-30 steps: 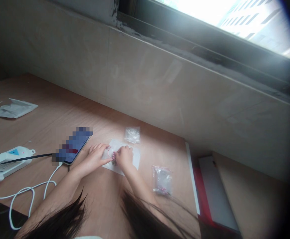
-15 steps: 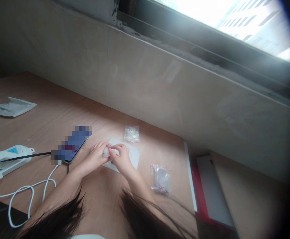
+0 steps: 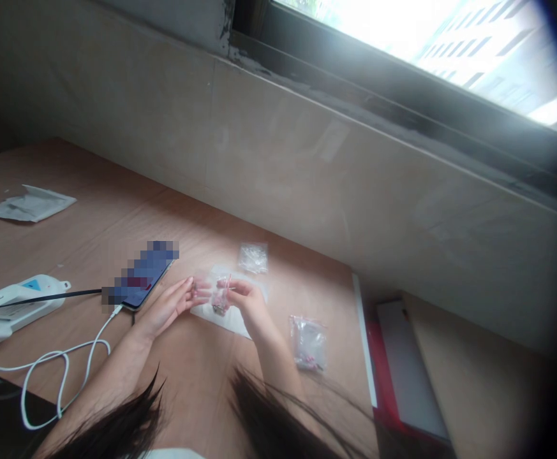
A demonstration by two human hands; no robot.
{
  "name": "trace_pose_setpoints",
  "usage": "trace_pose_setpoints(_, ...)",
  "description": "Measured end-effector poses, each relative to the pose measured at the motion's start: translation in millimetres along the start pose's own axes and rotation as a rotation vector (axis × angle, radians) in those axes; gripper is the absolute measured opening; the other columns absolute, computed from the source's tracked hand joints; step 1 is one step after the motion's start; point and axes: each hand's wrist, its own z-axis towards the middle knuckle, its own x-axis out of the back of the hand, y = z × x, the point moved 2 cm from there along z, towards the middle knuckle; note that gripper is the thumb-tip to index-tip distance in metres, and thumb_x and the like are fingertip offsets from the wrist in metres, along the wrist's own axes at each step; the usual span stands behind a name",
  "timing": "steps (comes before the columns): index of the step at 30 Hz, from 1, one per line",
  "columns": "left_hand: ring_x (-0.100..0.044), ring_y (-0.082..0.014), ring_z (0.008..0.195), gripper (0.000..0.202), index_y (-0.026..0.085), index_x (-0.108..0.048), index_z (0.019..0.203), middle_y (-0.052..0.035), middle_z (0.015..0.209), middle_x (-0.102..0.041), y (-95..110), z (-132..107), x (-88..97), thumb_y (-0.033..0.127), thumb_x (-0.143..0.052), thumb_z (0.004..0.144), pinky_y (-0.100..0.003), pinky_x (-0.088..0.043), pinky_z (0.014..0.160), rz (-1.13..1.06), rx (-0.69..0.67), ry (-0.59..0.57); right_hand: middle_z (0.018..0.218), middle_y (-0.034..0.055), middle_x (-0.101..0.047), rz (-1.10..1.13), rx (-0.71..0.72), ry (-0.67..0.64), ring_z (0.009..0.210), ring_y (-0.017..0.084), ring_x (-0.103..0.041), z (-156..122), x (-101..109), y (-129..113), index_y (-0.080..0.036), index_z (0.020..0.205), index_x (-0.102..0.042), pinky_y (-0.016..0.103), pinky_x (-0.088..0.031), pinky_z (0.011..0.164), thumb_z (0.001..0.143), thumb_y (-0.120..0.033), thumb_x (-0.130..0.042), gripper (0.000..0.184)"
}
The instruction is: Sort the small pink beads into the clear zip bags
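My right hand (image 3: 248, 301) pinches the edge of a small clear plastic bag (image 3: 221, 294) with a pinkish rim. Something small and dark gold sits at the bag's lower end, too small to name. Just left of the bag, my left hand (image 3: 175, 302) is open, palm turned up and fingers stretched toward it. Whether anything lies on the fingers I cannot tell. Beneath both hands a white sheet of paper (image 3: 237, 324) lies on the wooden table (image 3: 201, 376).
Beyond the paper lies a clear packet (image 3: 253, 257); another clear bag (image 3: 309, 343) with pink bits is at right. A phone (image 3: 150, 275) with cables, a white power strip (image 3: 17, 306) and a torn white packet (image 3: 32, 204) occupy the left. A wall (image 3: 278, 159) borders the table.
My hands have moved apart. My left hand has opened and drawn left, while my right hand has shifted right, holding the small bag, which now shows plainly.
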Motion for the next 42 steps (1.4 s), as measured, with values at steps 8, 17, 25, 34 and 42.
trace_pose_setpoints(8, -0.062, -0.0149, 0.075, 0.022, 0.015, -0.049, 0.098, -0.0069, 0.092, -0.062, -31.3, 7.7, 12.0, 0.025, -0.047, 0.079, -0.033, -0.048, 0.076, -0.125, 0.059, 0.101, 0.075, 0.0044, -0.057, -0.523, 0.121, 0.382, 0.06, 0.012, -0.053, 20.6, 19.5, 30.7, -0.014, 0.08, -0.056, 0.027, -0.042, 0.063, 0.064, -0.015, -0.044, 0.02)
trace_pose_setpoints(17, -0.062, -0.0182, 0.077, 0.02, 0.012, -0.053, 0.095, -0.0082, 0.087, -0.065, -42.3, 8.4, 19.2, 0.016, -0.053, 0.076, -0.031, -0.047, 0.074, -0.387, 0.096, 0.06, 0.077, 0.0053, -0.055, -0.977, 0.182, 0.321, 0.075, 0.016, -0.048, 38.3, 30.7, 59.1, -0.016, 0.069, -0.055, 0.027, -0.038, 0.07, 0.062, -0.01, -0.048, 0.011)
trace_pose_setpoints(25, -0.062, -0.0165, 0.078, 0.018, 0.012, -0.053, 0.094, -0.0068, 0.084, -0.065, -43.7, 8.3, 20.6, 0.016, -0.053, 0.076, -0.028, -0.045, 0.078, -0.414, 0.091, 0.051, 0.073, 0.0046, -0.054, -1.072, 0.141, 0.279, 0.068, 0.015, -0.048, 31.2, 33.1, 55.6, -0.016, 0.067, -0.053, 0.025, -0.037, 0.063, 0.066, -0.016, -0.051, 0.003)
trace_pose_setpoints(34, -0.062, -0.0155, 0.079, 0.018, 0.013, -0.053, 0.094, -0.0059, 0.085, -0.065, -48.7, 7.8, 20.8, 0.016, -0.054, 0.075, -0.027, -0.045, 0.08, -0.413, 0.075, 0.065, 0.059, 0.0036, -0.055, -0.922, 0.12, 0.374, 0.057, 0.014, -0.05, 27.9, 24.6, 40.9, -0.016, 0.057, -0.051, 0.024, -0.036, 0.054, 0.064, -0.011, -0.045, 0.01)
trace_pose_setpoints(42, -0.062, -0.0163, 0.078, 0.019, 0.013, -0.053, 0.093, -0.0064, 0.084, -0.066, -51.1, 9.5, 22.3, 0.015, -0.055, 0.075, -0.029, -0.045, 0.079, -0.412, 0.073, 0.074, 0.049, -0.0024, -0.051, -0.47, 0.07, 0.19, 0.039, 0.01, -0.047, 24.3, 1.8, 23.6, -0.016, 0.062, -0.053, 0.021, -0.036, 0.041, 0.067, -0.025, -0.049, 0.011)
